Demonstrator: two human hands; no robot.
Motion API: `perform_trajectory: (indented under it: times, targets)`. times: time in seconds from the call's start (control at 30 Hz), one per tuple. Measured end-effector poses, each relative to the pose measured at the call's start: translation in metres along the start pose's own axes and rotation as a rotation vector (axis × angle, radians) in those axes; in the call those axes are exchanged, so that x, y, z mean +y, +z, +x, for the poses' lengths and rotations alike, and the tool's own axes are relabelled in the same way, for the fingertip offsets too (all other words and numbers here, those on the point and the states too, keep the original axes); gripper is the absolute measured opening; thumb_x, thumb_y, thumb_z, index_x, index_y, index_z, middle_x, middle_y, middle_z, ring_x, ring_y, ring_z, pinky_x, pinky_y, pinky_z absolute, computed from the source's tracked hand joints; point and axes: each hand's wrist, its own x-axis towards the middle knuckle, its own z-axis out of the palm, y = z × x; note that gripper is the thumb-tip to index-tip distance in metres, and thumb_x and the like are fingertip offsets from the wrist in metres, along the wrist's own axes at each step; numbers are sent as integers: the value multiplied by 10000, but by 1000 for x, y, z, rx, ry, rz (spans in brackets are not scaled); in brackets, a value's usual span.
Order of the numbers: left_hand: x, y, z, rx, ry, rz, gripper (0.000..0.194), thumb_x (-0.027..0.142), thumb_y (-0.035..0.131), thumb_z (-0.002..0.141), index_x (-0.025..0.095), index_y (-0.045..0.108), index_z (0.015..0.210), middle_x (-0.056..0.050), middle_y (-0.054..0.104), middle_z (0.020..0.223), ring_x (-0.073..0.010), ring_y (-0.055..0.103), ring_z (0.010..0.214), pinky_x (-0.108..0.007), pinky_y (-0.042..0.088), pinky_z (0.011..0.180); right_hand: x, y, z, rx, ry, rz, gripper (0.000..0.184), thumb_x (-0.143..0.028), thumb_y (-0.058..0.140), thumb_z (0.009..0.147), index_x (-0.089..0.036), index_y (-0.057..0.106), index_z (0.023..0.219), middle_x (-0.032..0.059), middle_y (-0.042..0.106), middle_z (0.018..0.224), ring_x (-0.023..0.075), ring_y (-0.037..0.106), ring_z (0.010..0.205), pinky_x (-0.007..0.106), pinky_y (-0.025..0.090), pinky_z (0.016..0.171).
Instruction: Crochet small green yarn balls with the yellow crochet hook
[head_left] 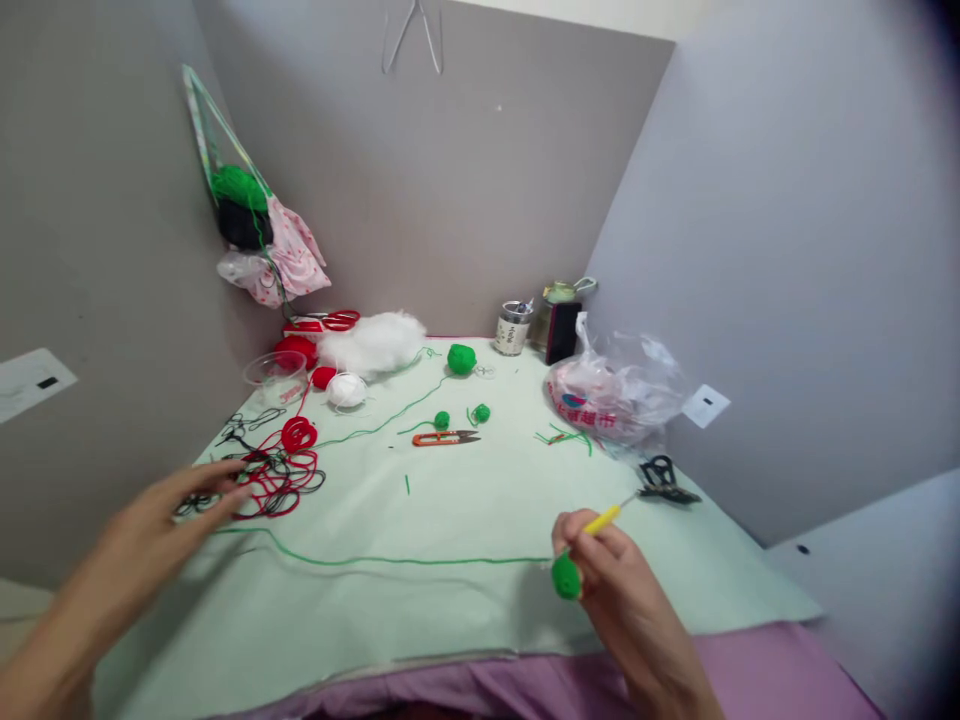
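My right hand is closed around a yellow-handled crochet hook and a small round green crocheted piece. The hook's metal end points up and to the right. From the piece, a green yarn strand runs left across the table towards my left hand. That hand has its thumb and fingers apart, over the edge of a tangle of red and black yarn. Whether its fingertips touch the tangle I cannot tell.
Orange thread snips lie mid-table near small green balls. Behind are a green yarn ball, white stuffing and a tin. On the right sit a plastic bag and black scissors. Grey panels enclose the table.
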Motion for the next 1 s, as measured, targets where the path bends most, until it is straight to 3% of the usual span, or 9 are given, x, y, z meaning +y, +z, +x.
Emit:
perform_trajectory:
  times: [0.1,0.2,0.3,0.43,0.5,0.57,0.77,0.9,1.0]
  targets:
    - [49,13,2,-67,67,-81,524,673,606,852,277,784,1144,-125,784,1236,-420,681,1223,-580,527,1051,13,10,2,-85,53,-29,383,-537,890,781,-181,749,781,-16,580,599,60,424,492,221,368,540]
    - [95,29,14,-145,198,-152,468,601,595,923,262,749,1206,-103,756,1270,-353,660,1240,-498,524,1047,18,13,0,-112,22,-66,377,-532,888,787,-178,760,773,-13,605,606,61,456,502,223,380,573]
    - [131,58,42,-307,369,-123,374,465,567,980,241,700,1248,-94,731,1284,-294,664,1200,-436,504,1054,17,16,-1,-108,6,-94,373,-523,901,774,-176,766,764,-6,643,668,57,489,507,220,378,568]
    - [161,109,73,-396,429,-71,251,302,639,914,209,710,1135,-112,707,1190,-295,670,1096,-417,508,990,19,19,0,-143,5,-102,382,-527,903,765,-170,768,752,-2,653,679,60,499,499,221,375,550]
    - [168,129,74,-428,444,-51,83,203,625,877,206,693,925,-97,695,1042,-289,656,1032,-396,503,928,23,16,0,-154,7,-94,367,-516,892,784,-170,770,763,4,669,693,60,499,499,223,376,550]
    - [173,141,64,-457,458,-52,105,149,588,868,219,634,805,-71,668,945,-264,639,974,-366,485,880,27,12,0,-150,10,-84,350,-502,882,800,-170,772,778,9,678,706,62,502,504,225,377,551]
    - [208,148,41,-555,440,-130,185,199,628,832,236,532,677,1,603,726,-210,583,692,-337,455,709,33,10,-2,-155,33,-63,369,-509,891,783,-164,760,778,2,654,686,68,487,497,227,364,536]
    - [255,150,43,-460,445,-274,48,268,642,911,219,640,913,-74,685,1050,-279,659,1029,-418,505,942,33,20,-4,-200,72,-67,398,-534,893,771,-158,762,776,-9,629,640,66,490,493,223,356,546]
    - [277,143,31,-430,493,-418,335,282,757,878,216,638,1184,-102,640,1335,-273,579,1315,-409,462,1122,33,19,-6,-210,61,-60,384,-528,887,782,-163,769,781,-1,649,688,66,504,503,226,363,546]
